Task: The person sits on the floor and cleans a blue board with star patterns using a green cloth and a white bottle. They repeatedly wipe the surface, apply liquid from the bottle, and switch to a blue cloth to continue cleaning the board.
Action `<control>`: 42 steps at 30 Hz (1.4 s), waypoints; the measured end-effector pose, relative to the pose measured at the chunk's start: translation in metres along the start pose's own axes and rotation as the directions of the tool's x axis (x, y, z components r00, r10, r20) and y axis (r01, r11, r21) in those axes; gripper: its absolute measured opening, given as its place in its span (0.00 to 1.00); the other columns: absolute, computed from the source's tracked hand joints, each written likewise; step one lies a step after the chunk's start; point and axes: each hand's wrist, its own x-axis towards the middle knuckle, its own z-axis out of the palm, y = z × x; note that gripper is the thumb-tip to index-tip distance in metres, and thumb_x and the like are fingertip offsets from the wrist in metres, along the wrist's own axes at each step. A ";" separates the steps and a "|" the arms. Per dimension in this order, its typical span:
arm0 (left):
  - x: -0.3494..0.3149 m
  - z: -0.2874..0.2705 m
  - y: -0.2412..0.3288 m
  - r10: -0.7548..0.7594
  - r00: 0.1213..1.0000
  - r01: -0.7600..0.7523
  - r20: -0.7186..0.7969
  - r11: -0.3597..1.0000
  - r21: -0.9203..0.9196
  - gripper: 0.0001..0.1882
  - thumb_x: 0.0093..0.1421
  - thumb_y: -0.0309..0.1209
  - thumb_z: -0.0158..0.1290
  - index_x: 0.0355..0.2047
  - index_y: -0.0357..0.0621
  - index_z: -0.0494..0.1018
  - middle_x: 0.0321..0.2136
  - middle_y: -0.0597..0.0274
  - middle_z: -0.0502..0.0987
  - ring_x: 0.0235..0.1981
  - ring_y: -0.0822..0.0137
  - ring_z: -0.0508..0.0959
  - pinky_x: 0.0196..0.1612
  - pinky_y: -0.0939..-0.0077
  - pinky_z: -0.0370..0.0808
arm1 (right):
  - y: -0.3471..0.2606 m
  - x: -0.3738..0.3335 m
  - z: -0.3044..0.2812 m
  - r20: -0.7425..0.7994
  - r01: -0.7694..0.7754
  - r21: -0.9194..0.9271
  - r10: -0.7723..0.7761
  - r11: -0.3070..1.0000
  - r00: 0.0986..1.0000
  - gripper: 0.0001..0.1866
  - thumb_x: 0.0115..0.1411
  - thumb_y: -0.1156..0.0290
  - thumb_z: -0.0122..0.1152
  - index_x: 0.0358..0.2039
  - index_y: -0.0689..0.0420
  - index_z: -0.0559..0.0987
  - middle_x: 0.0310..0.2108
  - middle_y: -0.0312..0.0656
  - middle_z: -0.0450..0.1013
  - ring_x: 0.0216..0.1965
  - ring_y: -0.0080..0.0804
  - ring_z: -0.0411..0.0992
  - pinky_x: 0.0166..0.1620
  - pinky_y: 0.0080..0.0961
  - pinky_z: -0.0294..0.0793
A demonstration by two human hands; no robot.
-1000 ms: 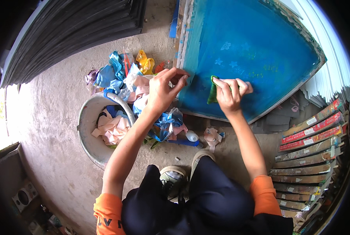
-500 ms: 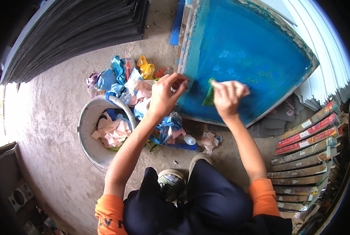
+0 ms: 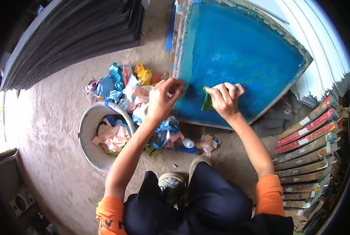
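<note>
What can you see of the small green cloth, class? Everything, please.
The small green cloth looks soft and folded, with a brighter edge and a darker middle. The right hand's grip holds its upper part; the rest projects at the left, over the large, flat blue framed panel. Whether it touches that surface is unclear.

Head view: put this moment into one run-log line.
left hand: at left edge of blue panel, contact unclear | right hand: pinching green cloth over panel | bucket: holding pale scraps

Orng sleeves (image 3: 269, 193), dk trousers (image 3: 222, 197).
</note>
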 end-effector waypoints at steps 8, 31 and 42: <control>-0.001 0.000 -0.004 0.014 1.000 -0.014 -0.025 1.000 0.019 0.06 0.54 0.26 0.56 0.34 0.41 0.75 0.24 0.58 0.76 0.25 0.65 0.77 0.32 0.73 0.74 | 0.007 0.010 -0.006 -0.022 -0.077 -0.006 0.077 0.997 0.997 0.10 0.47 0.74 0.64 0.28 0.42 0.77 0.24 0.24 0.67 0.36 0.27 0.64 0.44 0.36 0.53; -0.007 0.016 0.001 0.214 0.977 -0.195 -0.020 0.922 0.333 0.15 0.45 0.22 0.61 0.34 0.43 0.71 0.23 0.62 0.71 0.26 0.65 0.75 0.33 0.70 0.72 | 0.002 -0.027 -0.006 -0.095 -0.214 -0.015 0.212 0.977 0.973 0.11 0.45 0.74 0.67 0.26 0.42 0.78 0.23 0.24 0.67 0.35 0.26 0.63 0.45 0.35 0.51; -0.006 0.015 0.001 0.209 0.977 -0.186 -0.050 0.936 0.298 0.15 0.45 0.21 0.60 0.34 0.42 0.71 0.23 0.63 0.70 0.26 0.65 0.75 0.34 0.70 0.72 | -0.008 -0.004 0.010 -0.118 -0.227 0.072 0.235 0.971 0.965 0.10 0.46 0.73 0.66 0.27 0.40 0.76 0.24 0.25 0.65 0.36 0.26 0.64 0.43 0.36 0.54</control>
